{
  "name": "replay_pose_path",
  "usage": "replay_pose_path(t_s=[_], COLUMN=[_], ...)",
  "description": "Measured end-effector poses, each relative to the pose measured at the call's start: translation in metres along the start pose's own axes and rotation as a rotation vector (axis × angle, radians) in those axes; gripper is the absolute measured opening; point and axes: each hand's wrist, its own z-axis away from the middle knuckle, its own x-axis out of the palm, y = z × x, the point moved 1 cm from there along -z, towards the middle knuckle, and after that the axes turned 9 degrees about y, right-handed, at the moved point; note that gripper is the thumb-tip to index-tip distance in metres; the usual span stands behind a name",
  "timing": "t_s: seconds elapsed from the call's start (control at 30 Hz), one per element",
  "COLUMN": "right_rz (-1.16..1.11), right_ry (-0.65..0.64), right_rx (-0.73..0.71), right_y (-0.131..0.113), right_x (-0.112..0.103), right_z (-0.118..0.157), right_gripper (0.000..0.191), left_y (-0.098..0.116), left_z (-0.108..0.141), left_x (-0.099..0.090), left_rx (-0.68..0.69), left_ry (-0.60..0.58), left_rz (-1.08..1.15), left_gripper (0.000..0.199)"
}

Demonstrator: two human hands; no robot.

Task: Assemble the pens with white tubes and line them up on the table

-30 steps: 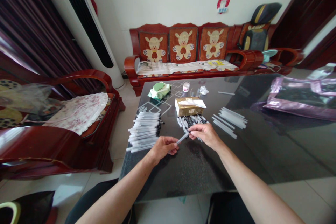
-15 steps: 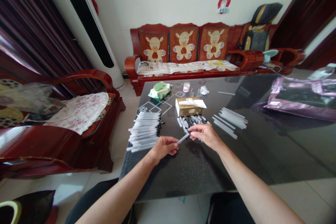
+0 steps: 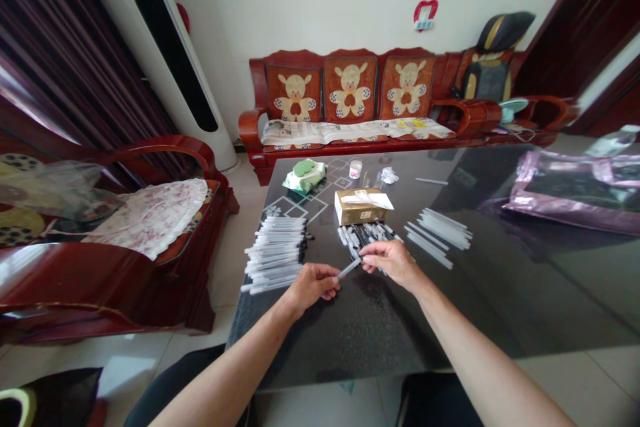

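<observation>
A translucent pen barrel (image 3: 349,269) slants between my two hands over the dark table. My left hand (image 3: 316,285) pinches its lower left end. At its upper right end, my right hand (image 3: 391,262) has its fingers closed, with a small dark part at the fingertips. Behind my right hand lies a heap of black and clear pen parts (image 3: 370,232). To the left of my left hand is a stacked row of pens (image 3: 275,253) with black tips. Several loose translucent tubes (image 3: 443,230) lie to the right.
A gold tissue box (image 3: 361,208) stands behind the heap. Further back are a green wipes pack (image 3: 305,177), a small cup (image 3: 355,169) and crumpled tissue (image 3: 389,175). A purple-edged bag (image 3: 575,190) lies on the right of the glossy table (image 3: 360,347).
The view has tilted up slightly, so the scene sits a little lower. Both hands keep nearly the same hold on the barrel.
</observation>
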Motion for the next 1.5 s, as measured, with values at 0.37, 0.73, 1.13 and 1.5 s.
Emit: replay_pose_path(t_s=[0.37, 0.73, 1.13, 1.5], right_rz=[-0.008, -0.023, -0.049, -0.061], right_ry=[-0.021, -0.031, -0.034, -0.038], right_rx=[0.004, 0.027, 0.045, 0.057], right_y=[0.006, 0.003, 0.003, -0.001], right_x=[-0.001, 0.000, 0.001, 0.002], right_z=[0.000, 0.001, 0.000, 0.002], right_gripper=[0.024, 0.022, 0.024, 0.026], left_y=[0.005, 0.003, 0.001, 0.011], left_z=[0.002, 0.000, -0.001, 0.006], left_x=[0.000, 0.000, -0.004, -0.001], left_rx=[0.008, 0.015, 0.205, 0.264], left_ry=[0.030, 0.043, 0.147, 0.172], left_rz=[-0.033, -0.035, -0.296, -0.397], left_gripper=[0.038, 0.034, 0.029, 0.029])
